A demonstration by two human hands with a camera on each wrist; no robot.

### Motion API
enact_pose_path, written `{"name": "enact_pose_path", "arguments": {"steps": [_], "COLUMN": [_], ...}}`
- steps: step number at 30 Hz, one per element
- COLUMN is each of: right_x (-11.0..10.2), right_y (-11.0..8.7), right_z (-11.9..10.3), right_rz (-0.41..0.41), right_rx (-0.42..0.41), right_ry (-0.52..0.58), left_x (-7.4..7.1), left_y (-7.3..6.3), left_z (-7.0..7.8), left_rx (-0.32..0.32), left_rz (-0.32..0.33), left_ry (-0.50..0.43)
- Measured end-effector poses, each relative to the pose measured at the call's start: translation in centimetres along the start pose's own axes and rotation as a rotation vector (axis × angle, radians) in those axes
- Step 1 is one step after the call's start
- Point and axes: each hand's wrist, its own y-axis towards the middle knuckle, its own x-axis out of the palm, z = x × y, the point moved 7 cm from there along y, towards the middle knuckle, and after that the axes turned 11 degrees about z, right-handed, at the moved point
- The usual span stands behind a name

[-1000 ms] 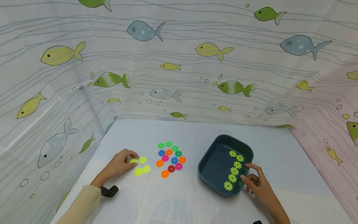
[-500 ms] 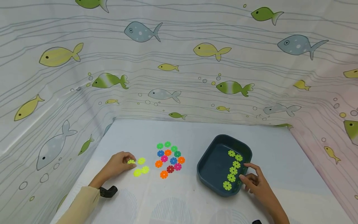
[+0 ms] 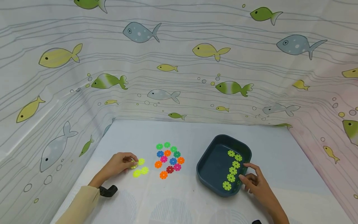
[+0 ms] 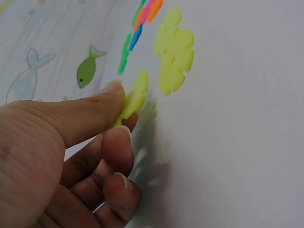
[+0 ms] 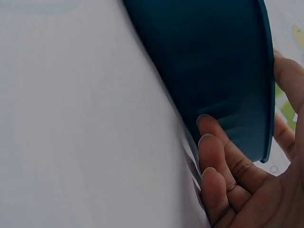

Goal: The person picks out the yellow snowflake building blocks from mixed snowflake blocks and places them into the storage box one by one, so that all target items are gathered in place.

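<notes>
My left hand (image 3: 118,163) pinches a yellow notched plastic disc (image 4: 135,99) between thumb and fingers, on the left side of the table. In the left wrist view the disc is tilted up on its edge, its lower part hidden by the thumb. Other yellow discs (image 4: 175,50) lie flat just past the fingertips. On the right, my right hand (image 3: 258,184) holds the side of a dark blue plastic tub (image 3: 213,165). Its thumb and index finger are at the rim, while the other fingers curl against the outer wall (image 5: 213,61). Several yellow-green discs (image 3: 233,170) lie in a row inside.
Between the left hand and the tub lies a group of loose discs (image 3: 170,169) in green, blue, orange, pink and red. White cloth (image 3: 179,130) covers the table. A fish-print sheet (image 3: 193,99) rises at the back and along both sides.
The left fingers have closed on the yellow disc, which has tipped from lying flat to tilted and shifted slightly. The right hand stays on the tub. The head view has drifted a little.
</notes>
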Motion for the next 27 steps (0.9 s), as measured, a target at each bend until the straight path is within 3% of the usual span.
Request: {"name": "enact_pose_path", "arguments": {"steps": [12,27], "right_x": [-0.1,-0.1], "right_y": [0.0,0.0], "right_z": [0.0,0.2], "right_rz": [-0.004,-0.008], "right_rx": [0.044,0.026], "right_ry": [0.005,0.024], "left_x": [0.4,1.8], "left_y": [0.6,1.8], "left_z": [0.8,2.8], "left_rx": [-0.024,0.042], "left_rz": [0.014,0.025], "left_ry": [-0.018,0.017]}}
